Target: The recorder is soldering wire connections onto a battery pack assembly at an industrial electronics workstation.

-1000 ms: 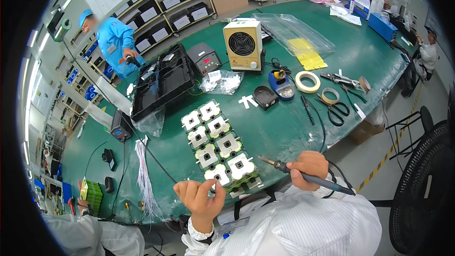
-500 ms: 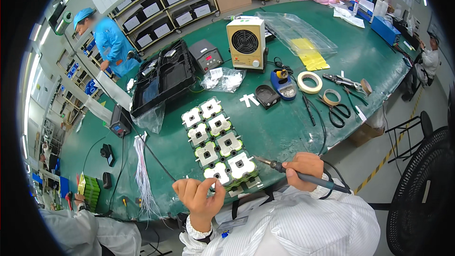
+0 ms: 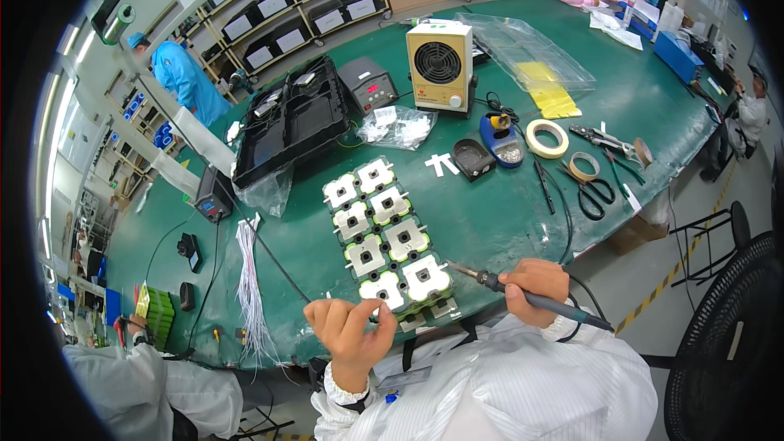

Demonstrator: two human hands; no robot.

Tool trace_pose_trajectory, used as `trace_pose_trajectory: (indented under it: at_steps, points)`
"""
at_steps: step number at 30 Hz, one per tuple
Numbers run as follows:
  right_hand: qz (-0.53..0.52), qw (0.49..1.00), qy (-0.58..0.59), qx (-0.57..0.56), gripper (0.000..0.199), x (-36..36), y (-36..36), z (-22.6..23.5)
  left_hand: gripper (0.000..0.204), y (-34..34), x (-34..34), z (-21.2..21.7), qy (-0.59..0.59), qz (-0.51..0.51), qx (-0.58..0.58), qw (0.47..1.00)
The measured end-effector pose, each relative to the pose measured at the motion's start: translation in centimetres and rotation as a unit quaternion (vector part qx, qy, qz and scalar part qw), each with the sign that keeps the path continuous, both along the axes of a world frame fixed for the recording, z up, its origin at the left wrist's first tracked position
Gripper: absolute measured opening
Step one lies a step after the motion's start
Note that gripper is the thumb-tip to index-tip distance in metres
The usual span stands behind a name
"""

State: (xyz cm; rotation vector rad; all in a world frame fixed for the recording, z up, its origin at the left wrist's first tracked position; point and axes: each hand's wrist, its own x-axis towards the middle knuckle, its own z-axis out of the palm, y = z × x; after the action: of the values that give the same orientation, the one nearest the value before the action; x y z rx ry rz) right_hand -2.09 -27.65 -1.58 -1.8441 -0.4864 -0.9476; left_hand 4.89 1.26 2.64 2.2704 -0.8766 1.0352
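Note:
My right hand (image 3: 541,287) is closed around a soldering iron (image 3: 563,309), whose bare tip points left, beside the near right corner of a battery pack (image 3: 376,237). The pack has green cells in black holders, with white square pads and pale metal tabs on top in two columns. At its near left corner, my left hand (image 3: 349,336) has thumb and forefinger pinched together. A small whitish bit shows at the fingertips, too small to name. A thin dark cable (image 3: 282,265) runs up to the left hand; whether the hand holds it cannot be seen.
Right of the pack lie a soldering iron holder (image 3: 504,147), tape rolls (image 3: 547,139), scissors (image 3: 594,198) and pliers. Behind stand a beige fan unit (image 3: 439,65) and a black tray (image 3: 294,122). White wires (image 3: 255,294) lie left. A co-worker's sleeve (image 3: 131,376) is at lower left.
The whole view has shifted slightly, so the table things sit further right. Both hands keep nearly the same pose by the pack. The person in blue at the back has turned and bent away.

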Motion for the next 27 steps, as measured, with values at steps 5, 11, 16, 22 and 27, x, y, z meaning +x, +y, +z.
trace_pose_trajectory:
  at_steps: [5,11,16,22,27]
  points:
    - [-0.008,1.000,0.003,0.002,0.011,-0.05,-0.01,0.03,0.016,-0.01,-0.09,0.12,0.001,-0.008,0.000,1.000]
    - [-0.010,1.000,0.007,0.002,0.011,-0.10,0.04,-0.08,0.015,-0.06,-0.10,0.12,0.003,-0.009,0.000,1.000]
    - [-0.006,1.000,0.009,0.003,0.011,-0.13,-0.01,-0.15,0.015,-0.06,-0.14,0.02,0.007,-0.010,0.001,1.000]
    - [-0.007,1.000,0.013,0.003,0.011,-0.14,0.01,-0.29,0.016,-0.13,0.02,-0.06,0.004,-0.007,-0.003,1.000]
    - [-0.006,1.000,0.009,0.004,0.011,-0.04,0.04,-0.28,0.017,-0.33,-0.06,-0.06,0.012,-0.021,0.002,1.000]
